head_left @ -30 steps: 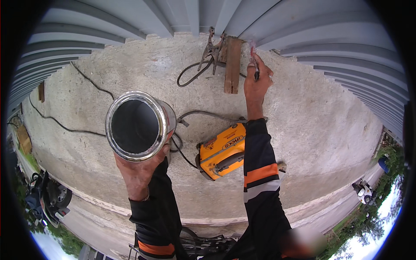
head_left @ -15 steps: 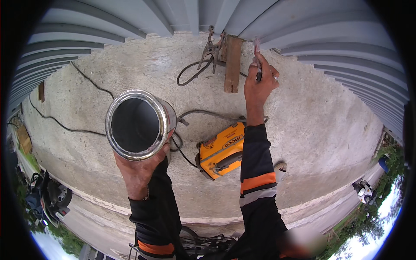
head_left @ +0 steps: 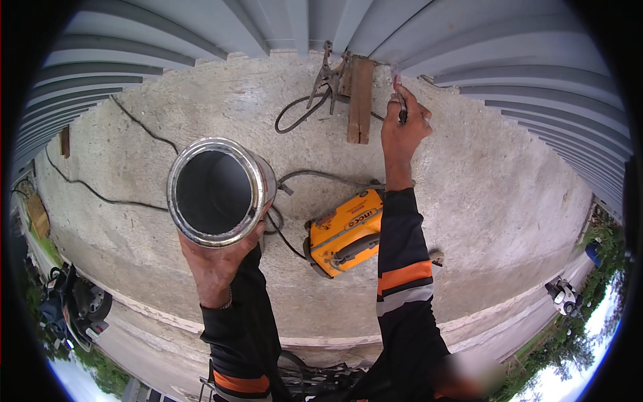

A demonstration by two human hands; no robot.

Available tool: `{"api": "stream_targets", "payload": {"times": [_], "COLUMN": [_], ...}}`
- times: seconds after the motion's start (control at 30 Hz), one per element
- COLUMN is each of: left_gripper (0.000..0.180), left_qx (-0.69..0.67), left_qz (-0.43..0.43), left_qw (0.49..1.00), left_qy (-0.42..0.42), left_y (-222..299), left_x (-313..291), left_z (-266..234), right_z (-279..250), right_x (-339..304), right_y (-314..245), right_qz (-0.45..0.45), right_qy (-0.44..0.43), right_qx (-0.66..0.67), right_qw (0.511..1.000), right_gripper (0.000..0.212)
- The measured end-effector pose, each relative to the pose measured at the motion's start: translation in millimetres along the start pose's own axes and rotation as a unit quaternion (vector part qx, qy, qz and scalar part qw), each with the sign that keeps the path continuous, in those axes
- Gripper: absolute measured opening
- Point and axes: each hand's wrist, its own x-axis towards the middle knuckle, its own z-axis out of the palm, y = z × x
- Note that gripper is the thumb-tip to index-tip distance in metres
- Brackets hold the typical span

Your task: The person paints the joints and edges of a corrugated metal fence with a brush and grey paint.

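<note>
My left hand (head_left: 216, 268) is closed round the lower side of an open metal paint can (head_left: 216, 193). Its mouth faces up, with a shiny rim and a dark grey inside. Farther off, at the foot of the grey ribbed metal wall (head_left: 462, 40), my right hand (head_left: 406, 137) grips a slim paintbrush (head_left: 402, 110) by its dark handle. The reddish front end of the brush points at the wall's lower edge. Whether the bristles touch the metal is too small to tell.
Between my arms, a yellow welding machine (head_left: 345, 231) lies on the concrete floor (head_left: 495, 228). A wooden block (head_left: 360, 100) and a metal clamp (head_left: 327, 80) with a looped cable sit by the wall. Black cables (head_left: 94, 194) run leftward. Motorcycles (head_left: 77, 305) stand beyond the slab.
The brush and my right hand have shifted slightly to the right along the wall's foot. The can in my left hand has also drifted a little right.
</note>
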Motion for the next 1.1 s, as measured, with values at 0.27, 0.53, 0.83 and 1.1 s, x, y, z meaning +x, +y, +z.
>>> {"api": "stream_targets", "payload": {"times": [0.27,0.53,0.83,1.1], "left_gripper": [0.086,0.086,0.092,0.115], "left_qx": [-0.037,0.013,-0.018,-0.115], "left_qz": [-0.009,0.002,0.002,-0.002], "left_qw": [0.999,1.0,1.0,0.993], "left_qy": [0.004,0.005,0.002,-0.013], "left_y": [-1.3,-0.3,-10.0,-20.7], "left_x": [-1.5,-0.4,-7.3,-11.6], "left_z": [8.9,-0.4,-9.5,-21.8], "right_z": [14.5,-3.7,-9.5,-91.0], "right_x": [39.9,1.0,19.5,-75.2], "right_y": [5.3,-13.3,-36.0,-99.2], "right_qz": [-0.004,0.007,-0.062,0.128], "right_qy": [-0.017,-0.009,0.037,-0.057], "right_qx": [-0.063,-0.012,-0.013,0.28], "right_qw": [0.998,1.0,0.997,0.95], "right_gripper": [0.033,0.032,0.032,0.036]}}
